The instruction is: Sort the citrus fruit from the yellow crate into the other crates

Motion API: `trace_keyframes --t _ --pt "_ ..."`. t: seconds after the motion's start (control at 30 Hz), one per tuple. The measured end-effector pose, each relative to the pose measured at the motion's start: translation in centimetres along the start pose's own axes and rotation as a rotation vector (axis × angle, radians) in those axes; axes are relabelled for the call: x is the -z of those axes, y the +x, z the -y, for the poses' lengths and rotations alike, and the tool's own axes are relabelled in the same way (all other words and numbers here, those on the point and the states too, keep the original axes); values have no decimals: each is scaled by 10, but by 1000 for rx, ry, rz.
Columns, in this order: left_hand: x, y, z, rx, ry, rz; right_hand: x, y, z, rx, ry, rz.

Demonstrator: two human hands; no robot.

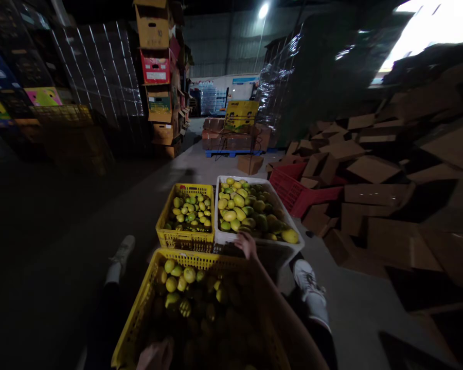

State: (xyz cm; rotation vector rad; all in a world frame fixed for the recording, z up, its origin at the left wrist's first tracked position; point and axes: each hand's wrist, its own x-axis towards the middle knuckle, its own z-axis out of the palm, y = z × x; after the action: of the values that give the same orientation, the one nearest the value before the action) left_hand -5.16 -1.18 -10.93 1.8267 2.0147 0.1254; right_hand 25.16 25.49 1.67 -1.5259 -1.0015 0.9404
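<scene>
My right hand [246, 245] reaches over the near yellow crate to the front rim of a white crate [299, 241]. Its fingers are apart, and I see nothing in them. Yellow and green fruits that look like lemons [239, 213] fill the white crate. Low in the picture, my left hand [156, 355] is at the near left part of the large yellow crate [139, 298]. Shadow hides its fingers. More lemons [189, 274] lie in this crate, many in darkness. A smaller yellow crate [187, 240], also holding lemons, stands beside the white one.
Opened cardboard boxes [370, 205] are heaped on the right, with a red crate [293, 187] at their edge. Stacked cartons [158, 67] rise behind on the left. A blue pallet [231, 153] bears boxes farther back. My shoes [306, 277] are on the floor beside the crates.
</scene>
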Motion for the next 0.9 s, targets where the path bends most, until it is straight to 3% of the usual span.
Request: trace_keyframes --t 0.1,0.23,0.3,0.4,0.57,0.7,0.9 --pt "7 -2 -3 -12 6 60 4 -80 -44 41 -41 93" --pt "31 -9 -13 15 42 156 26 -181 -93 -3 -191 184" --pt "43 -12 -18 30 73 188 36 -215 -109 -51 -305 225" --pt "49 -12 -18 34 85 207 45 -244 -124 -115 -507 272" --pt "44 -9 -11 44 99 222 46 -247 -130 -199 -809 326" --pt "42 -7 -10 54 92 213 40 -217 -133 -276 -927 356" --pt "44 -7 -14 47 70 216 10 -171 -152 -514 -950 271"
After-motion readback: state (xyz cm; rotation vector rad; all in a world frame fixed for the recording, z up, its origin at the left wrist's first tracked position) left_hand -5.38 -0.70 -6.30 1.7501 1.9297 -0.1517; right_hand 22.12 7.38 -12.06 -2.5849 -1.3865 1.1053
